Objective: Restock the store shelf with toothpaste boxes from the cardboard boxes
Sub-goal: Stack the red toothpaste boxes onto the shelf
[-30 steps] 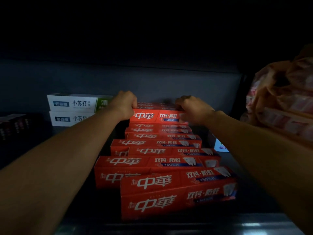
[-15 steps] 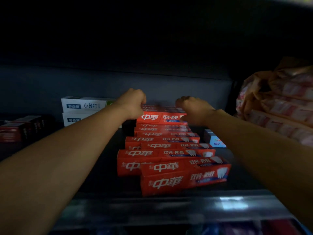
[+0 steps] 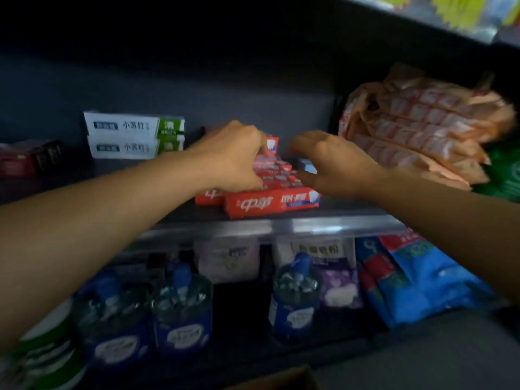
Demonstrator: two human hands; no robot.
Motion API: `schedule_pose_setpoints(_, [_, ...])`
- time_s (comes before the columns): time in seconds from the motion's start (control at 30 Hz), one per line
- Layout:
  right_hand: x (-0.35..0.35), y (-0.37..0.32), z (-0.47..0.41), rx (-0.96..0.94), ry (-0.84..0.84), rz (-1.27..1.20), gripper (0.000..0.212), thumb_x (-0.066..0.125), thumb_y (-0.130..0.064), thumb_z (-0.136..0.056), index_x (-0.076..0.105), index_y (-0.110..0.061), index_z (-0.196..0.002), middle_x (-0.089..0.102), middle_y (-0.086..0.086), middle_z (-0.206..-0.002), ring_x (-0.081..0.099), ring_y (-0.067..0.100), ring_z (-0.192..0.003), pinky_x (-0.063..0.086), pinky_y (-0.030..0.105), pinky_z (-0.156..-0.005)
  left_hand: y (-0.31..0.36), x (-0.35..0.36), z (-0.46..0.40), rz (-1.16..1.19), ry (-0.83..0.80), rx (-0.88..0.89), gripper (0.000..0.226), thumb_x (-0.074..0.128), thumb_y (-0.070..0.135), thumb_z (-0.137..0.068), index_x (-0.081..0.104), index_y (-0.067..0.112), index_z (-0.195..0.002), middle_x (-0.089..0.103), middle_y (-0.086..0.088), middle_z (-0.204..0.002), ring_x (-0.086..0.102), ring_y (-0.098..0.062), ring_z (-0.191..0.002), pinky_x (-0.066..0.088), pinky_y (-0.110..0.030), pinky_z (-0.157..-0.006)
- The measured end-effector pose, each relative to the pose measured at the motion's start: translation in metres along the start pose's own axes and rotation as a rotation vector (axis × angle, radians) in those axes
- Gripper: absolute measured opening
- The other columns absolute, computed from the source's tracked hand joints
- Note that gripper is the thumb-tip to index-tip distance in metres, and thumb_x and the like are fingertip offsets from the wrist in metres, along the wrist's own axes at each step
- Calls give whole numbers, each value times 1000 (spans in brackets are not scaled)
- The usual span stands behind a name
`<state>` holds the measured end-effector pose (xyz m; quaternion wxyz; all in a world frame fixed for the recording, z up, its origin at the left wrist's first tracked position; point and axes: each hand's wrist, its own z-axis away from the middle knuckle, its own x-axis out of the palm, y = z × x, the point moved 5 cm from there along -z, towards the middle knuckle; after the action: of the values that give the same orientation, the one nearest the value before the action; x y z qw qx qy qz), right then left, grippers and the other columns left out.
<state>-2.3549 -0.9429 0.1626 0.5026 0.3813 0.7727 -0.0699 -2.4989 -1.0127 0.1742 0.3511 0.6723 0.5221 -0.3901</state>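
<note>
The left hand [image 3: 233, 156], knuckles up and fingers curled, rests over the rear of the stack of red rectangular cardboard toothpaste boxes [image 3: 271, 204]; whether it actually pinches a box or only presses on it cannot be told through the motion blur. The right hand [image 3: 334, 164] hovers just beside the stack's right end, fingers loosely spread and gripping nothing. The red boxes lie in stepped rows on the dark grey metal store shelf [image 3: 281, 225], the front row near the shelf's bright front rail.

Beside the stack: to the left, two white-and-green toothpaste boxes [image 3: 135, 135] against the back wall; behind the right hand, a small pale-blue box [image 3: 306, 166]; farther right, a pile of pink plastic-wrapped packs [image 3: 416, 128]. On the lower shelf stand blue-capped clear bottles [image 3: 183, 305]. A brown cardboard box corner [image 3: 284, 378] shows at the bottom edge.

Step in hand, by judgement — squaring the rows. To do it well, press both ends together so the boxes sit flush — labels forward, front row parallel to the rail — without toppling the upper boxes.
</note>
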Motion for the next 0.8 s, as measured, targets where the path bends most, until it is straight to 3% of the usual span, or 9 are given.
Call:
schedule_pose_setpoints(0.17, [19,-38,77,-102,-33,-96,40,58,-28,-79,56,-10,-114,58,12,-112,57,35,-102,51,48,-77,32,21,66,37,-63,34,39,76,31,-74,64,20,-109,66,0,-108,60,-19,-96,49,-28,-81])
schedule_pose_setpoints(0.3, [63,-69,132,-190,-144,-172,36,66,-18,-77,59,-5,-110,58,15,-105,57,35,-96,52,46,-66,46,80,109,69,-237,55,35,75,31,-72,64,19,-103,66,1,-100,61,-17,-90,53,-38,-78])
schedule_pose_setpoints(0.47, [133,-109,188,-246,-293,-295,35,69,-14,-73,60,-5,-105,59,13,-98,59,33,-90,50,36,-65,50,175,167,81,-462,55,36,71,35,-76,60,18,-106,62,0,-106,58,-19,-98,51,-38,-81])
schedule_pose_setpoints(0.53, [162,-125,209,-254,-365,-334,35,69,-14,-73,60,-6,-106,60,12,-98,60,31,-90,48,34,-65,45,211,192,128,-563,46,25,66,42,-79,57,22,-93,58,4,-95,57,-16,-91,50,-36,-76])
schedule_pose_setpoints(0.6, [193,-139,225,-248,-423,-376,33,65,-17,-79,59,-5,-109,60,13,-102,58,31,-93,50,38,-66,38,245,215,159,-649,14,22,64,44,-81,53,26,-85,55,7,-89,55,-13,-84,50,-35,-73])
schedule_pose_setpoints(0.67, [223,-153,239,-219,-483,-416,30,59,-19,-85,57,-6,-112,57,12,-108,55,30,-99,49,40,-70,27,277,235,144,-720,-19,20,67,36,-80,56,24,-92,57,5,-95,56,-12,-88,52,-35,-74])
schedule_pose_setpoints(0.8, [285,-179,268,-147,-679,-465,47,55,-29,-92,44,-17,-136,49,5,-132,46,20,-120,42,35,-97,7,325,268,207,-819,-107,21,69,29,-79,57,26,-96,61,6,-99,60,-9,-84,56,-34,-73])
